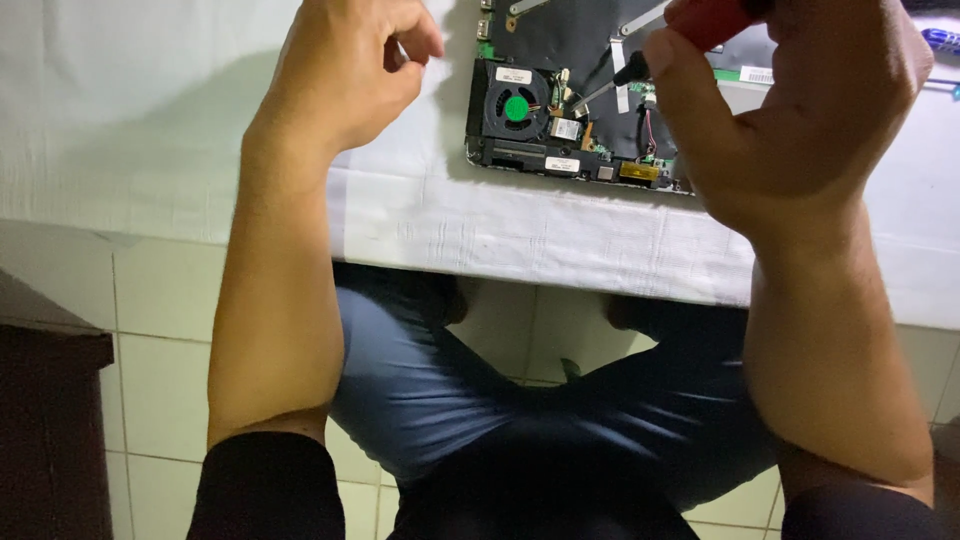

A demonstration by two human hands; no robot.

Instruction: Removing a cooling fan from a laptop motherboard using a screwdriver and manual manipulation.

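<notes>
An opened laptop base [560, 60] lies on a table covered with a white cloth [480, 225], its circuit board and a black fan with a green hub [516, 106] exposed. My right hand [800, 100] grips a red-handled screwdriver [705, 20] whose metal tip [590, 97] points down at the board just right of the fan. My left hand [345, 70] hovers curled over the cloth left of the laptop, fingers closed, with nothing visible in it.
A blue object [940, 40] lies at the far right edge of the table. Below the table edge are my legs in dark trousers, a tiled floor [160, 300] and a dark piece of furniture [50, 420] at the lower left.
</notes>
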